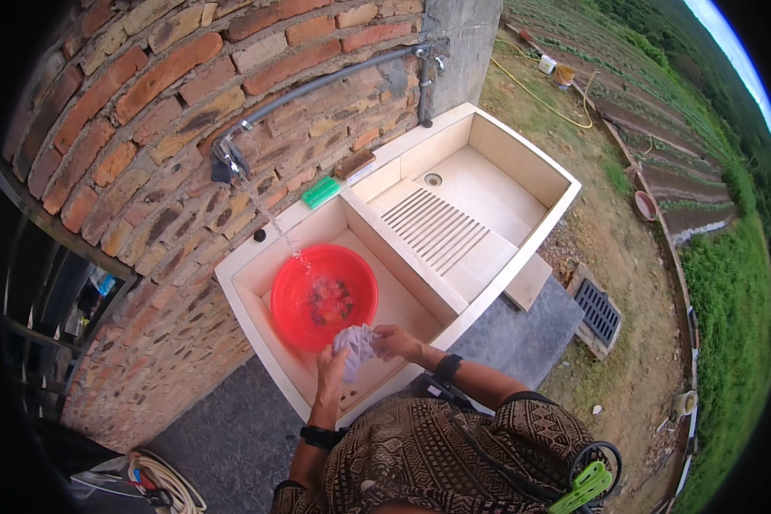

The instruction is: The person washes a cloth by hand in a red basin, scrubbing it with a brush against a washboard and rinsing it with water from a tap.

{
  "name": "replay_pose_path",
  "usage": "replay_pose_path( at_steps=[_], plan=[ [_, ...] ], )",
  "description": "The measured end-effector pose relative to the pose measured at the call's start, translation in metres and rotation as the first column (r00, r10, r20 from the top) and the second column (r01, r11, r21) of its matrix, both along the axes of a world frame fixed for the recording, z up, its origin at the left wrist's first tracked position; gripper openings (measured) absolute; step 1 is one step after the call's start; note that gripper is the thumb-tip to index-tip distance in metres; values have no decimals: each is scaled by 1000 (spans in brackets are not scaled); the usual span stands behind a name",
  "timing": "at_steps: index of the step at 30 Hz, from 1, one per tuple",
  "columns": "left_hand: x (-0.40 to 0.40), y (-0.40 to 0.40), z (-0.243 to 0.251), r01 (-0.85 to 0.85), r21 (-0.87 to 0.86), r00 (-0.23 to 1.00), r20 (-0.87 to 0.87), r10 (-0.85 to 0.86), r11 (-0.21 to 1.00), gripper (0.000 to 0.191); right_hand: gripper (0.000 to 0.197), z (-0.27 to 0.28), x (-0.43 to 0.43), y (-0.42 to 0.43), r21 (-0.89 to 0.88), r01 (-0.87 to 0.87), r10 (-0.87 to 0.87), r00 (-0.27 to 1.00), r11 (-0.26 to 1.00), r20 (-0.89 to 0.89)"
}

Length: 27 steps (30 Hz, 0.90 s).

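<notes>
My left hand [331,371] and my right hand [393,342] grip a crumpled pale lilac cloth [356,347] between them, above the near edge of a red plastic basin [281,302]. The basin stands in the left bowl of a cream double laundry sink [398,254]. Water runs from a metal tap [234,166], with dark cloth around it, into the basin. Bubbles and something patterned, hard to make out, show in the basin's water.
A green soap bar or sponge [320,192] and a scrubbing brush [355,164] lie on the sink's back ledge, by the brick wall [167,90]. The right bowl has a ribbed washboard [434,226]. A coiled hose [160,478] lies at lower left; a drain grate [597,311] is at right.
</notes>
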<state>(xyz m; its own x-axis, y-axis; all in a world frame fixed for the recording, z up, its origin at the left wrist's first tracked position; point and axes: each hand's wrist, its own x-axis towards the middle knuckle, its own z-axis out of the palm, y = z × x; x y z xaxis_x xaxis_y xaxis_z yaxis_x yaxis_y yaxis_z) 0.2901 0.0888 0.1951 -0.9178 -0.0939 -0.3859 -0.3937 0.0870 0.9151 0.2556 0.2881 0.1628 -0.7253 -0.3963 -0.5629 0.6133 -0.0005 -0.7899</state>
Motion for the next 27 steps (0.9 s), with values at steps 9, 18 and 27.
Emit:
replay_pose_path(
  at_steps=[9,18,27],
  plan=[
    [-7,15,5,7,13,1000,15,-7,1000,26,12,-1,-4,14,-52,19,-18,1000,998,25],
    [-9,21,-1,32,28,999,-1,-32,999,28,16,-4,-5,23,-11,6,-6,999,1000,35],
    [-12,24,5,24,16,999,21,-25,1000,29,12,-10,-9,21,10,24,-25,996,1000,82]
  ],
)
